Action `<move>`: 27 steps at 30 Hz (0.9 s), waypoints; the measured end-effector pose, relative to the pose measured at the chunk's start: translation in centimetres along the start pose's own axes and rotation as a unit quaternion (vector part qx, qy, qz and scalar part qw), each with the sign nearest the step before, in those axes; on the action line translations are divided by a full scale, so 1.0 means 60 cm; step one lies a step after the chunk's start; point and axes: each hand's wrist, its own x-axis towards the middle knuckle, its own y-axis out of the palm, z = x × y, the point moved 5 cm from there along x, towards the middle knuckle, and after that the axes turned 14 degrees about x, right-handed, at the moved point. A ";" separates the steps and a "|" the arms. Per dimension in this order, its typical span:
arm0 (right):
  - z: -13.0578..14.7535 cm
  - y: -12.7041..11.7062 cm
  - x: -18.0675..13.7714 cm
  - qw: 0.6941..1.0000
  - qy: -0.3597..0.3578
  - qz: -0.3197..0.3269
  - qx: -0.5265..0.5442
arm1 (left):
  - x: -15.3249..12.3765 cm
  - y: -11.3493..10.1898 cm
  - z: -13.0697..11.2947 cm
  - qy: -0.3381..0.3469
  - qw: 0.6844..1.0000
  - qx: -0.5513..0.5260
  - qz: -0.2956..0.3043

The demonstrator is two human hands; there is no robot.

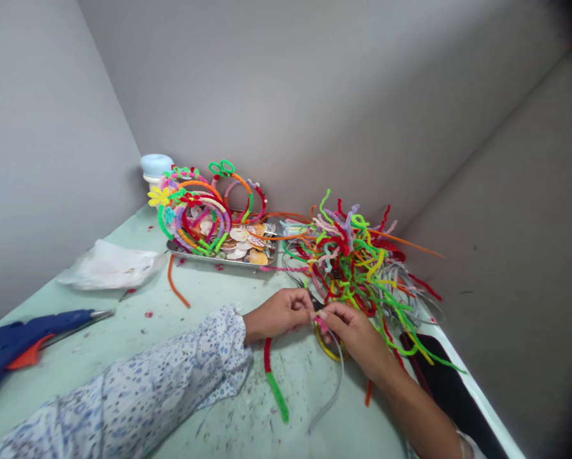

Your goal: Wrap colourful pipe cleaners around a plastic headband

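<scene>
The left hand (pixel 279 312), out of a flowered sleeve (pixel 171 376), is brought up against the right hand (pixel 357 335) at the middle of the worktop (pixel 219 299). A headband (pixel 268 360) is held between them: the left grip is clenched on its top, and the right grip is pinched on the same spot, where a pink strand (pixel 321 315) shows at the fingertips. One leg of the headband is wrapped in red and green and lies toward the person; the other leg is bare grey. A tangled pile of pipe cleaners (pixel 357 261) is heaped just behind the hands. Further left, finished hoops (pixel 195 210) are stacked on a metal tray (pixel 219 260) with shells (pixel 248 242) beside them. A blue glue gun (pixel 28 335) is seen at the near left edge, well apart, with a crumpled bag (pixel 109 264) behind it. A loose orange strand (pixel 176 287) lies in front of the tray.
</scene>
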 end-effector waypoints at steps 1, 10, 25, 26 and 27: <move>0.000 0.000 0.000 1.000 0.007 0.002 0.000 | 0.000 0.001 0.000 -0.001 1.000 -0.002 0.002; -0.006 -0.005 0.002 0.999 0.027 0.015 -0.018 | 0.000 0.004 -0.003 -0.021 0.999 -0.024 0.013; -0.003 0.001 -0.001 0.997 0.005 0.041 -0.066 | -0.001 0.004 -0.005 -0.027 0.999 -0.033 0.012; -0.001 0.002 -0.002 0.996 -0.009 0.037 -0.086 | -0.001 0.004 -0.006 -0.028 0.999 -0.034 0.012; 0.001 0.002 -0.003 0.992 -0.025 0.031 -0.117 | -0.002 0.004 -0.006 -0.030 0.999 -0.035 0.012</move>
